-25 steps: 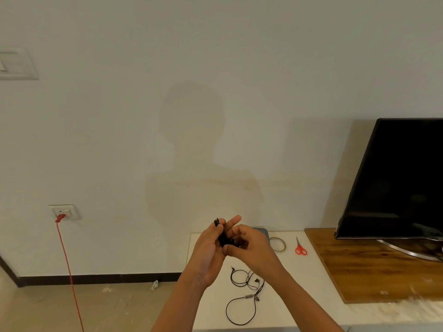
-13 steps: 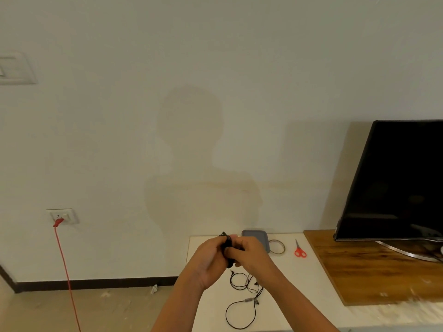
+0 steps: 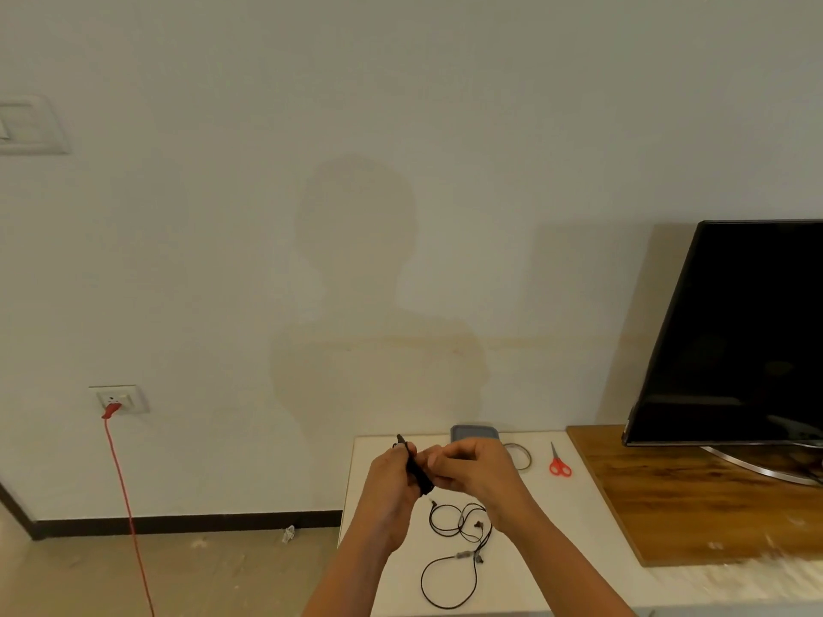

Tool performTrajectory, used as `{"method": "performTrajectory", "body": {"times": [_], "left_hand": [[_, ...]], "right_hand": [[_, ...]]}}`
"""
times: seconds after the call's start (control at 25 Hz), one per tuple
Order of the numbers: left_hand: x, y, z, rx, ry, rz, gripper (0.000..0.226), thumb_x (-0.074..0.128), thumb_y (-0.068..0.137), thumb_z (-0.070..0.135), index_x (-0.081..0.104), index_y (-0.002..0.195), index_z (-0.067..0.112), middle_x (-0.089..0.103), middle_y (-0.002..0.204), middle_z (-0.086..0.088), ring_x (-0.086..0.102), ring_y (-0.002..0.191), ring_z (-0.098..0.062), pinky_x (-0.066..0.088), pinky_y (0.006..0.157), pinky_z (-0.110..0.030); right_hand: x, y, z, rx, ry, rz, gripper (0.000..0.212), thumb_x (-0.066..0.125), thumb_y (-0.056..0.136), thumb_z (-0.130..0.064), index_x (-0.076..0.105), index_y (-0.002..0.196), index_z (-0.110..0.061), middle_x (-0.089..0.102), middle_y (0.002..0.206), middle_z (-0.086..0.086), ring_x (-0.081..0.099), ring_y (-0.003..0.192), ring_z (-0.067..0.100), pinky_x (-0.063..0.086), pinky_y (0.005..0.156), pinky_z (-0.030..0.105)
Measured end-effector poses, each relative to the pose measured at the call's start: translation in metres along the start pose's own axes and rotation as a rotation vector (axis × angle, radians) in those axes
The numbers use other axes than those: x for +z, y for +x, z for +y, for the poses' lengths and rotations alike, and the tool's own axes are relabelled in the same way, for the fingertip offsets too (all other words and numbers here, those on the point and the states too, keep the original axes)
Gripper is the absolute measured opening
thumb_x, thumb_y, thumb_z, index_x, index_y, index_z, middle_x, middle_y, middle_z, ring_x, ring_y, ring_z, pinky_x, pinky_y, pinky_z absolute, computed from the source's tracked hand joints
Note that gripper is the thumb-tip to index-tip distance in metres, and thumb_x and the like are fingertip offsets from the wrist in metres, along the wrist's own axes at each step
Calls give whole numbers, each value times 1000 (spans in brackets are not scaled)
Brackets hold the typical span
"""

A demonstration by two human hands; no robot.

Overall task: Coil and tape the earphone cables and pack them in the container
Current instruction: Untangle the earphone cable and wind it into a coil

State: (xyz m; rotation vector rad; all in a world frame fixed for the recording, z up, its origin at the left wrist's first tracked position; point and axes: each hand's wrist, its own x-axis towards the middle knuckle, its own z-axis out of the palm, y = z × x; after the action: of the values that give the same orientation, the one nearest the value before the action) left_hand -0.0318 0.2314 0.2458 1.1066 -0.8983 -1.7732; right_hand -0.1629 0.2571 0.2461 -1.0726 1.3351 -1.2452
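coiled cable (image 3: 416, 468) lower, inside table (image 3: 579, 549) edge

A room in a home, most likely a living room. A large flat-screen television (image 3: 735, 331), switched off, stands on a curved metal foot on a wooden board (image 3: 690, 505) at the right. Beside the board is a white desk (image 3: 579, 527) pushed against a plain, pale painted wall (image 3: 401, 126). Small household things lie on the desk: red-handled scissors (image 3: 559, 463), a roll of tape (image 3: 522, 454), a grey container (image 3: 474, 431) and a loose black earphone cable (image 3: 454, 554). Low on the wall at the left, a domestic power socket (image 3: 119, 399) has a red cord (image 3: 127, 496) plugged in, hanging to the floor (image 3: 178, 572). Higher up is a light-switch plate (image 3: 26, 126). A dark skirting board (image 3: 187, 523) runs along the base of the wall.
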Motion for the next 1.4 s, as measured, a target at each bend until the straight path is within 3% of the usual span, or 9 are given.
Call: {"method": "performTrajectory", "body": {"times": [0.08,0.24,0.44,0.6,0.76,0.84,1.08,1.2,1.4], "left_hand": [[-5,-1,5,-19,47,-35,22,35,99,8,52,87,4,69,66,-8,63,63,-21,50,66,-34],[-14,3,14,-32,323,-112,22,35,100,10,54,91,2,70,73,-9,65,62,-19,55,65,-33],[-21,6,14,105,667,-185,32,35,99,23,58,80,11,60,71,-4,54,65,-18,48,71,-40],[-16,1,9,142,649,-185,35,38,93,30,62,80,6,63,81,-10,57,73,-19,48,74,-35],[-19,-7,11,185,494,-369,42,36,102,32,66,103,3,67,95,-18,61,83,-17,51,84,-34],[-20,-10,13,198,430,-411,40,36,103,29,66,105,3,66,90,-15,61,82,-15,52,81,-27],[-17,-15,14,249,531,-385,40,32,103,34,65,92,14,62,71,5,53,71,-10,43,72,-26],[-17,-15,14,234,547,-333,40,33,103,27,64,93,6,63,67,5,53,67,-10,43,70,-24],[-12,-19,18,112,419,-266,48,32,101,14,56,60,20,43,53,4,38,51,-9,38,56,-18]], "right_hand": [[-6,-1,-3,-3,-48,-75,11,71,79,-1,71,89,5,76,90,11,73,84,21,57,71,23],[-13,-4,-6,-60,-322,-207,10,74,73,-3,74,82,-8,76,87,4,72,89,14,57,83,28],[-6,-9,-18,-220,-523,-226,14,74,72,-11,75,76,-24,73,79,-2,70,76,14,57,76,25],[2,-14,-20,-313,-538,-250,12,72,73,-11,74,79,-21,72,83,4,70,78,17,58,77,31],[-2,-14,-26,-297,-401,-207,13,74,74,-6,73,81,-17,71,77,-1,71,76,15,59,75,30],[-4,-12,-27,-324,-383,-177,15,75,73,-5,72,80,-18,70,75,-3,70,75,15,59,75,32],[-5,-8,-19,-551,-468,-133,15,76,73,-6,73,83,-17,69,86,-8,67,81,13,57,74,30],[-8,-3,-16,-632,-537,-155,13,76,74,-15,72,86,-19,68,89,-10,65,84,11,54,77,29],[-6,7,-19,-834,-884,-250,12,65,85,-31,66,94,-23,63,99,-13,45,100,-7,36,87,14]]}}
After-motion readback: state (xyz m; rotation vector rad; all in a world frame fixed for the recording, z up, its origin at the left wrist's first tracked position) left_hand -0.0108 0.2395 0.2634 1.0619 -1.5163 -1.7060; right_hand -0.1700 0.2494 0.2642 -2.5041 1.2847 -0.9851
